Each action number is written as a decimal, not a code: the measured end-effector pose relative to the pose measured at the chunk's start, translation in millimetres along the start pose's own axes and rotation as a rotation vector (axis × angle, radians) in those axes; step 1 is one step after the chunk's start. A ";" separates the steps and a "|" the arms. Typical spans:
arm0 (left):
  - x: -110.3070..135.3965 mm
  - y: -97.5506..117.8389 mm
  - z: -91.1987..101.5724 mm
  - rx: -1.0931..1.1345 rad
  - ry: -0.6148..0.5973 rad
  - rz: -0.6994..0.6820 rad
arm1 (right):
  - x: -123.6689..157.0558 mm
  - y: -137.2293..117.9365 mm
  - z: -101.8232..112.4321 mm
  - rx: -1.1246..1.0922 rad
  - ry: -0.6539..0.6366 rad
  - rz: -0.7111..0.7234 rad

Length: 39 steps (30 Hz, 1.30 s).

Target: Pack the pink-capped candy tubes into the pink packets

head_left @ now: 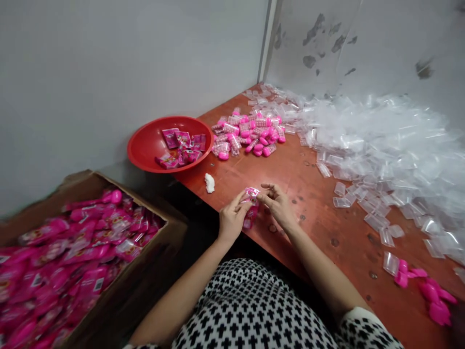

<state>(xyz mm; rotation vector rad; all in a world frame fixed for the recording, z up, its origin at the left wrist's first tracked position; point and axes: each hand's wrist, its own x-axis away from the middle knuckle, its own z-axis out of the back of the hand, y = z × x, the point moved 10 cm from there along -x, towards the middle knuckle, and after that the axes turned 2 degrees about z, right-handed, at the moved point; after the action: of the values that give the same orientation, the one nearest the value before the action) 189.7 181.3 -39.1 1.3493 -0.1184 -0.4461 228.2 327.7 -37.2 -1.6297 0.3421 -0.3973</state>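
Both of my hands meet over the near edge of a red-brown table (pixel 327 228). My left hand (pixel 232 218) is closed around a small pink packet (pixel 251 206). My right hand (pixel 276 203) pinches the packet's top with its fingertips. The packet is partly hidden between the fingers.
A red bowl (pixel 145 145) with a few pink packets stands at the table's left corner. Behind it lies a pile of pink candy tubes (pixel 249 133). Clear plastic bags (pixel 392 145) heap on the right. Pink spoons (pixel 432 293) lie front right. A cardboard box (pixel 145 286) of pink packets sits at my left.
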 end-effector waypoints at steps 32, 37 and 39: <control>33.3 -25.3 8.4 0.347 -0.095 0.304 | 31.8 13.3 10.2 -0.007 -0.010 -0.149; 31.4 -32.5 -28.8 0.658 -0.375 0.627 | 12.4 -0.6 3.8 0.059 -0.142 -0.156; 30.8 -33.1 -36.2 0.711 -0.405 0.702 | 8.5 -3.1 -1.4 0.076 -0.198 -0.166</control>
<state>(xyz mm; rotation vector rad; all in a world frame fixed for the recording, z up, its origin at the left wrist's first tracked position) 221.9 197.8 -84.3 1.7661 -1.1350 -0.0579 235.2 323.0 -33.5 -1.6118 0.0422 -0.3657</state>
